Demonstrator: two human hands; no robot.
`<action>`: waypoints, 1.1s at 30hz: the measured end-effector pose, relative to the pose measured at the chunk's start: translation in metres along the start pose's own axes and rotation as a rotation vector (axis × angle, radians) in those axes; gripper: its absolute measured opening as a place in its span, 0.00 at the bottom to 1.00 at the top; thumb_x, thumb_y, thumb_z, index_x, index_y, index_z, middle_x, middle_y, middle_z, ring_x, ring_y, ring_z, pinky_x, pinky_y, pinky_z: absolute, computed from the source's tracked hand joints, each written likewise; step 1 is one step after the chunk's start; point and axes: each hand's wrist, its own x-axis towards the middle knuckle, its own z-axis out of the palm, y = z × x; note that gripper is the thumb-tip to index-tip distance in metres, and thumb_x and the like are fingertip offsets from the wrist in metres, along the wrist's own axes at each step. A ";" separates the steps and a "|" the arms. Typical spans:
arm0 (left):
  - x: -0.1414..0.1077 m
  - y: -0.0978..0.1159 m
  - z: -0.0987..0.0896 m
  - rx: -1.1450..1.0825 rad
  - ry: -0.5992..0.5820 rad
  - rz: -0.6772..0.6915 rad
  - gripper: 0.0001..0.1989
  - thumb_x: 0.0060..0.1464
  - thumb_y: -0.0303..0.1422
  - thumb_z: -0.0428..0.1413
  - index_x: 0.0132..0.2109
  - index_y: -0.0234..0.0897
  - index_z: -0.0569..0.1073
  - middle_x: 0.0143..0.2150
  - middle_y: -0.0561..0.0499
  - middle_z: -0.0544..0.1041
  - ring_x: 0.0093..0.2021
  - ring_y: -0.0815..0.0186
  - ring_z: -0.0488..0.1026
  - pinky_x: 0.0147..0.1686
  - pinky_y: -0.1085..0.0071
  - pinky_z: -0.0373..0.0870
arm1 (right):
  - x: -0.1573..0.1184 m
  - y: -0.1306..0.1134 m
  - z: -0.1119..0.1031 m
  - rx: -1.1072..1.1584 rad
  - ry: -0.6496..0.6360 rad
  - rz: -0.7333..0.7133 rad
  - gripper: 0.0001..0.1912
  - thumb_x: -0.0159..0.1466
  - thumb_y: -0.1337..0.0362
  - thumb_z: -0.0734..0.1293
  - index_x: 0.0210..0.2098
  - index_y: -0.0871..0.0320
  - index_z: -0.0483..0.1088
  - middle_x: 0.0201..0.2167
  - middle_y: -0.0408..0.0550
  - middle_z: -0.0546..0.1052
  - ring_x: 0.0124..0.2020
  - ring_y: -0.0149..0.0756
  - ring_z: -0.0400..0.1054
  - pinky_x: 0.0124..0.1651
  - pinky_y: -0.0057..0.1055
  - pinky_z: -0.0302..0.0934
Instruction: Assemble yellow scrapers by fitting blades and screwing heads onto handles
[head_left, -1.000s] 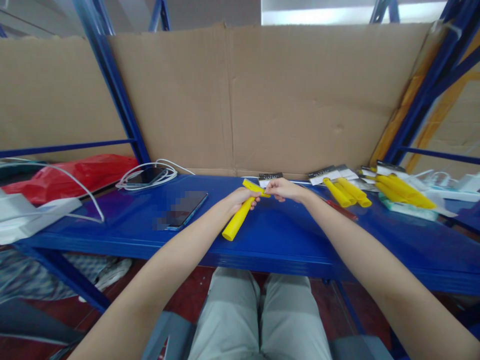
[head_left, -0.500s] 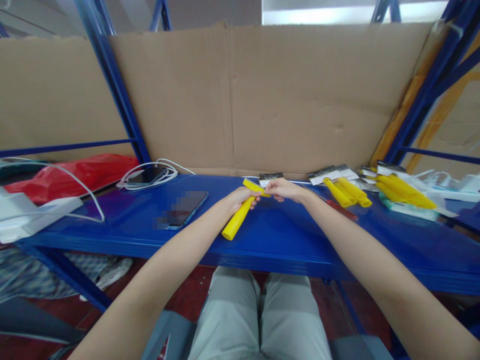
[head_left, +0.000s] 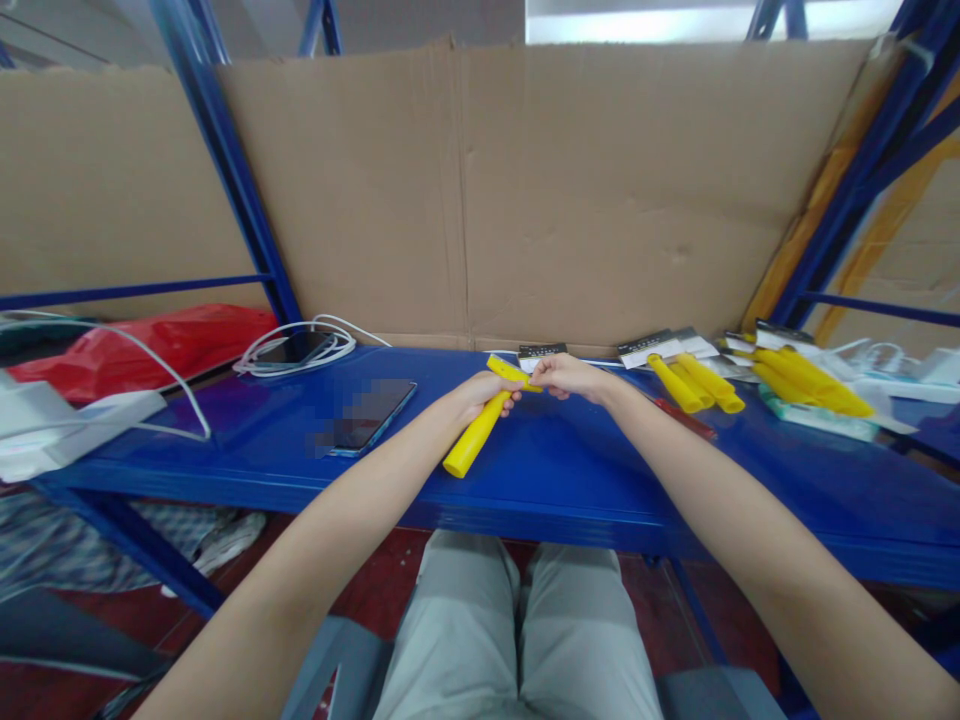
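Note:
A yellow T-shaped tool with a tube-like handle [head_left: 474, 440] is held over the blue table, its handle slanting down toward the front edge. My left hand [head_left: 489, 392] is closed around it where the handle meets the crosspiece. At the right end of the crosspiece, the fingers of my right hand [head_left: 559, 376] are pinched together; whether they grip the tool's tip or something small on it is too small to tell. Just behind my right hand lies a black and white card [head_left: 541, 352].
On the blue table [head_left: 570, 480], a phone [head_left: 375, 415] and coiled white cable [head_left: 341, 350] lie left, near a red bag [head_left: 165, 345] and white power strip [head_left: 82, 430]. Several yellow tubes [head_left: 694, 383] and more yellow pieces [head_left: 810, 380] lie right. Cardboard [head_left: 600, 200] stands behind.

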 end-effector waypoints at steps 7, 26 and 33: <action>0.010 -0.006 -0.009 -0.064 -0.048 -0.014 0.06 0.57 0.21 0.48 0.40 0.29 0.68 0.17 0.57 0.62 0.17 0.76 0.57 0.19 0.79 0.56 | -0.003 -0.003 -0.002 0.052 0.004 0.021 0.10 0.55 0.75 0.65 0.23 0.59 0.60 0.12 0.34 0.60 0.14 0.20 0.51 0.17 0.20 0.44; 0.027 -0.012 -0.023 -0.067 -0.102 -0.051 0.05 0.56 0.24 0.50 0.40 0.30 0.68 0.17 0.57 0.62 0.14 0.76 0.56 0.16 0.79 0.55 | 0.006 0.007 0.008 0.071 0.098 0.063 0.11 0.55 0.73 0.67 0.23 0.59 0.60 0.12 0.34 0.60 0.13 0.19 0.49 0.17 0.20 0.42; 0.028 -0.014 -0.023 -0.083 -0.117 -0.050 0.06 0.55 0.23 0.51 0.41 0.30 0.69 0.17 0.57 0.63 0.14 0.77 0.56 0.16 0.79 0.56 | 0.008 0.010 0.006 0.095 0.051 0.050 0.12 0.54 0.76 0.67 0.24 0.58 0.59 0.11 0.34 0.61 0.13 0.21 0.51 0.17 0.21 0.44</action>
